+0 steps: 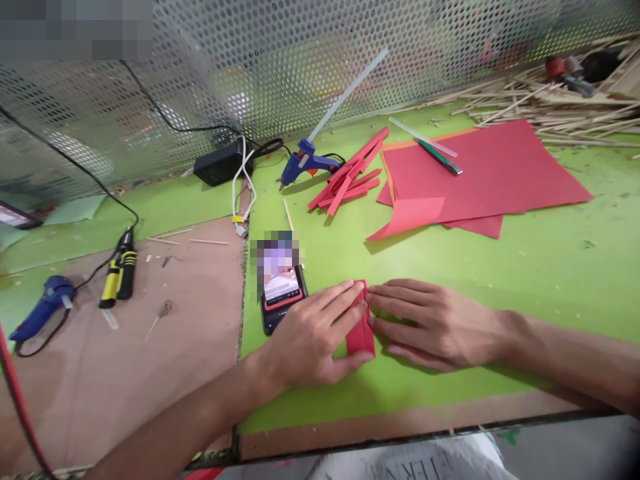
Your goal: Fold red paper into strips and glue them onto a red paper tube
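A small folded piece of red paper [361, 333] lies on the green tabletop in front of me. My left hand [320, 330] rests over its left part, fingers stretched and spread, the thumb near its lower end. From the other side my right hand [435, 323] lies flat and open, its fingertips touching the paper's right edge. Part of the paper is hidden under my left fingers. Just beyond my left hand is a phone [283, 308] with its screen lit.
Behind are a blue glue gun [306, 162], red paper strips [350, 177], red sheets [480, 177] and a green cutter knife [440, 157]. Thin wooden sticks [520, 100] pile up at the back right. Yellow-black pliers [120, 273] and another blue glue gun [47, 303] lie left.
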{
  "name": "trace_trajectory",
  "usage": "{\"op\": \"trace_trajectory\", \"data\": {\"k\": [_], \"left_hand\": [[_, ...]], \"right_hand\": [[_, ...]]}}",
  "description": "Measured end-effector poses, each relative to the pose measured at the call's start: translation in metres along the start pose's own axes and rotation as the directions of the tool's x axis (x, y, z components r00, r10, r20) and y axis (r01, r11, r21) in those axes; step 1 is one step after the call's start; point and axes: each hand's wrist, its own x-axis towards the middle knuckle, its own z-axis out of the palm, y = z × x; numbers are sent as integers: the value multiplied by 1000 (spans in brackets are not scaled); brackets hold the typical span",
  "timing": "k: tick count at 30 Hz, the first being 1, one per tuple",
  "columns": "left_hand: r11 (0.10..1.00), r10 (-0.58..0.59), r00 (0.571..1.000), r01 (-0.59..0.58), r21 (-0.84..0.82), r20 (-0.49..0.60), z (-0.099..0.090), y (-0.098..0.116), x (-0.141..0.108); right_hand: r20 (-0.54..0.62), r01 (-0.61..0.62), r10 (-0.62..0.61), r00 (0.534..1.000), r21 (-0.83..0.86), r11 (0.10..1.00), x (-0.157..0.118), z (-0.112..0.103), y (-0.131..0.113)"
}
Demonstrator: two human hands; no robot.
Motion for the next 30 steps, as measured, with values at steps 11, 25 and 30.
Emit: {"op": "trace_trajectory", "data": {"k": [11,25,30], "left_hand": [[1000,-4,1000,4,-3,4,0,0,1],[999,-31,999,31,-43,-8,-1,1,3],[999,-24,1000,25,-25,7,-1,1,2]], "right_hand": [[25,-15,15,1000,22,1000,-1,-1,0],[-36,71,-72,997,-4,997,-2,3,-4],[-33,51,-51,998,-2,999,-1,3,-5]]}}
